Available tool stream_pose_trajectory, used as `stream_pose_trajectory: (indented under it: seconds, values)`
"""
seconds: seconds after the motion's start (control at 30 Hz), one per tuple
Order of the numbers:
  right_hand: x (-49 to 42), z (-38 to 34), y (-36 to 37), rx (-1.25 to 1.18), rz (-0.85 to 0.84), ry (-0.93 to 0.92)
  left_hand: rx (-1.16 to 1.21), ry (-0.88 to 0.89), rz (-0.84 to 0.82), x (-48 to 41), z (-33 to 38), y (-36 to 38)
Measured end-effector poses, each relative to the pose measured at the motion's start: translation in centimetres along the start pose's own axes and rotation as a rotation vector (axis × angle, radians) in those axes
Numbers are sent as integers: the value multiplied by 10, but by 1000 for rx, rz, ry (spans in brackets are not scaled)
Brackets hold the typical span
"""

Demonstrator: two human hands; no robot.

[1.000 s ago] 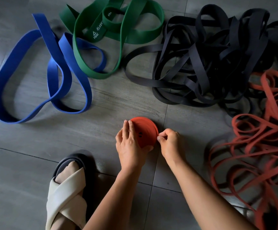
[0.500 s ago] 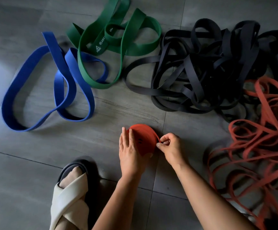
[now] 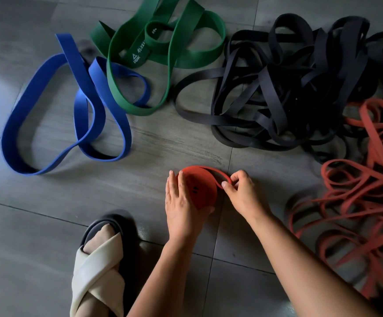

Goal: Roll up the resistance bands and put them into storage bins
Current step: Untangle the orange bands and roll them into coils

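Floor [image 3: 48,225] | red roll [image 3: 203,191] was clasped steady by left hand [image 3: 181,202] | its tail [image 3: 218,173] was pinched taut by right hand [image 3: 243,193]

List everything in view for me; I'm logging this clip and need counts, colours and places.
rolled red band: one, red-orange, floor centre, between the hands
blue band: one, blue, looped, upper left
green band: count unclear, green, white print, top centre, overlapping the blue band
black bands: tangled pile, count unclear, upper right
loose red bands: tangled pile, count unclear, right edge
floor: grey tiles, under everything
sandal: one, cream straps, black sole, lower left, on a foot
left hand: fingers flat on the roll's face, thumb under it
right hand: fingers pinch the roll's loose tail
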State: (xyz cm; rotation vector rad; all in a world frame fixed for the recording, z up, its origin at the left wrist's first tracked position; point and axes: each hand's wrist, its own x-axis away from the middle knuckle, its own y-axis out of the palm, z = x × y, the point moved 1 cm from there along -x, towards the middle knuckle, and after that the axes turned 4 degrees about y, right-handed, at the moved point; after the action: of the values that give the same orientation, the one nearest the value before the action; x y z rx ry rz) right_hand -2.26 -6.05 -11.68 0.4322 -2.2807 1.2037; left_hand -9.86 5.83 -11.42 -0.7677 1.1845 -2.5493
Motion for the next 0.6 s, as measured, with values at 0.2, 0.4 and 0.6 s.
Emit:
stream_pose_trajectory:
  seconds: [0.2, 0.4, 0.6]
  values:
    - [-4, -5, -4, 103, 56, -26, -8, 9, 25, 0, -3, 0]
    - [-12, -12, -10, 191, 107, -88, -38, 28, 29, -1, -3, 0]
    - [-11, -2, -19, 85, 116, -30, -57, 54, 85, -3, -5, -2]
